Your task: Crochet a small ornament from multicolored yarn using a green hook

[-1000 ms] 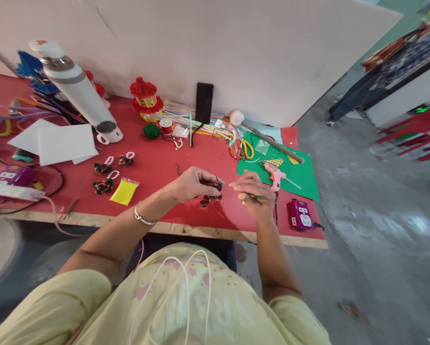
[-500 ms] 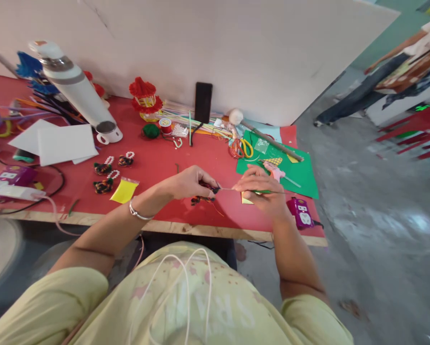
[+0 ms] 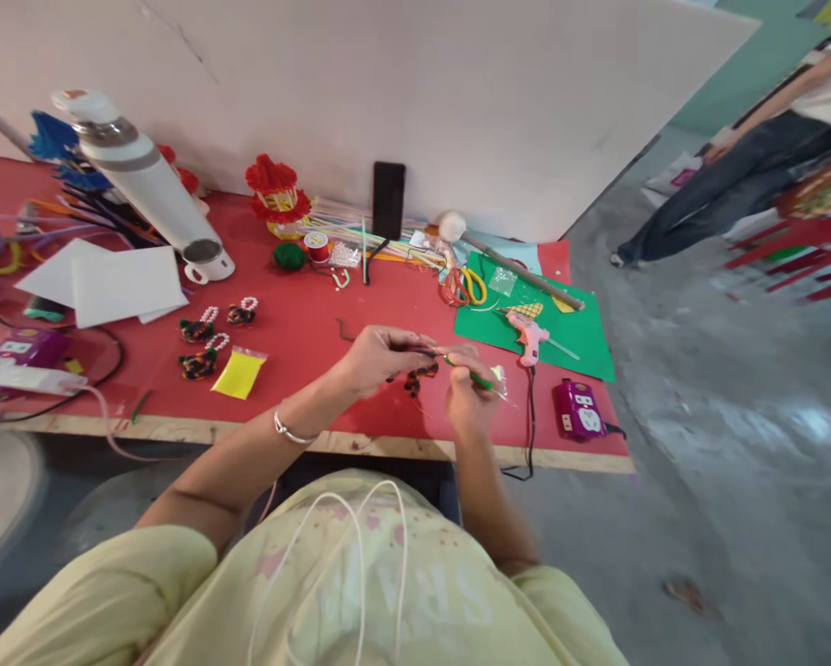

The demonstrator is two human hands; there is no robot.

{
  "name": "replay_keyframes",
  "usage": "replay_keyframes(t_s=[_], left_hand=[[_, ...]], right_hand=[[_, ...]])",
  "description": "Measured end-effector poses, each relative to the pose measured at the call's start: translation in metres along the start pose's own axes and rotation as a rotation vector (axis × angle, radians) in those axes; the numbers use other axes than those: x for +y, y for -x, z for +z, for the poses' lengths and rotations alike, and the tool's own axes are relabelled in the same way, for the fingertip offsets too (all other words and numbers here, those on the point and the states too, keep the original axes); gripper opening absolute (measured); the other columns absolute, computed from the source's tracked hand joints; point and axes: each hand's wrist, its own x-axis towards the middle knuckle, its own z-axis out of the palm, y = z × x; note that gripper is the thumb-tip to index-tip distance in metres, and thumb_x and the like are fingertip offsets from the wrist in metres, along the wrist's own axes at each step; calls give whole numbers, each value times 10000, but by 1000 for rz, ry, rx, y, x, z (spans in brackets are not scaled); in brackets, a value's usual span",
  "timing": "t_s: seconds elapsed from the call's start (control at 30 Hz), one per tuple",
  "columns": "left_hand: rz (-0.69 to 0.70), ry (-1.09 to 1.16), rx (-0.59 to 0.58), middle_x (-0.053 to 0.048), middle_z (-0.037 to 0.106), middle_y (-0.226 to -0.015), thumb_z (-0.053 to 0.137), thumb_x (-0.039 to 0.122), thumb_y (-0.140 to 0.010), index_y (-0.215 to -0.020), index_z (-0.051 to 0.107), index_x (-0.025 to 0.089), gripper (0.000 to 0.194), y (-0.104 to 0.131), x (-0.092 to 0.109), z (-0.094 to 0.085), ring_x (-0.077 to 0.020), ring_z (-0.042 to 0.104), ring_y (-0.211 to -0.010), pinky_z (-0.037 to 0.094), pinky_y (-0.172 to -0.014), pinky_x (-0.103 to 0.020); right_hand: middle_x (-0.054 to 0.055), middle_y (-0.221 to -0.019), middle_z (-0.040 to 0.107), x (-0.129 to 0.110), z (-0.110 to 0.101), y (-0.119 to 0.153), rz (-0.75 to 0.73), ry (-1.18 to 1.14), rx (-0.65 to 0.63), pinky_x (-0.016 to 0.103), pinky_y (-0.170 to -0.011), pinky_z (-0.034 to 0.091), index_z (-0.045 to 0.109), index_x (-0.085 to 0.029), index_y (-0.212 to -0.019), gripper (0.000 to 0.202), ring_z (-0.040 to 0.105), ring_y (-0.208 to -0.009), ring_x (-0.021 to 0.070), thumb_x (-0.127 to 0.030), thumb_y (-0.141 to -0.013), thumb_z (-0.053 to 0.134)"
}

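Note:
My left hand (image 3: pixel 378 361) pinches a small dark yarn piece (image 3: pixel 421 377) flecked with orange, just above the red table (image 3: pixel 304 361). Part of that piece is hidden by the fingers. In my right hand (image 3: pixel 467 398) is a thin crochet hook (image 3: pixel 481 379) with a green grip, its working end meeting the yarn piece at my left fingertips. A fine loose thread hangs below the piece. Both hands are close together. To the left lie several finished-looking yarn pieces (image 3: pixel 198 363) with white bead loops, beside a yellow packet (image 3: pixel 240 372).
A pink glue gun (image 3: pixel 528 335) rests on a green sheet (image 3: pixel 592 342), its cord hanging over the table edge. Right of my hand is a purple socket box (image 3: pixel 582 409). Scissors (image 3: pixel 481 287), a phone (image 3: pixel 389 201), a mug (image 3: pixel 211 263) and a flask (image 3: pixel 142 176) stand or lie farther back.
My right hand has moved left, up to my left hand, bringing the hook to the yarn piece; the thread stretched between them is no longer drawn out. My left hand has shifted slightly right.

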Motion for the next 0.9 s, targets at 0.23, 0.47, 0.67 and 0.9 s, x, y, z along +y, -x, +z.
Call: replay_keyframes(t_s=[0.23, 0.47, 0.67, 0.9], left_hand=[[86, -196, 11, -58, 793, -771, 946, 228, -585, -899, 858, 120, 344, 3, 10, -13, -173, 720, -701, 600, -699, -290], [114, -111, 126, 6, 693, -650, 926, 254, -638, -1180, 811, 94, 576, 2, -3, 5, -84, 564, -520, 436, -498, -203], [-178, 25, -195, -6, 693, -646, 957, 253, -592, -1034, 852, 108, 478, 4, 19, -12, -11, 332, -414, 212, -400, -186], [-35, -275, -210, -65, 832, -862, 867, 191, -668, -1003, 877, 169, 336, 4, 34, -24, -149, 713, -725, 560, -709, -250]], right_hand=[[19, -986, 866, -2, -31, -29, 87, 30, -360, 533, -1041, 552, 825, -324, -992, 158, 780, -952, 244, -438, -955, 722], [9, -1094, 854, -1, -6, 3, -233, 456, -43, 505, -1026, 535, 800, -344, -1081, 147, 740, -1041, 235, -310, -960, 724], [-5, -936, 842, 16, -3, -9, 97, -141, -87, 506, -930, 609, 789, -360, -962, 185, 763, -914, 236, -506, -971, 675], [23, -864, 847, 19, -44, -75, 327, -251, -652, 536, -1084, 559, 840, -320, -904, 232, 789, -953, 263, -545, -866, 794]])
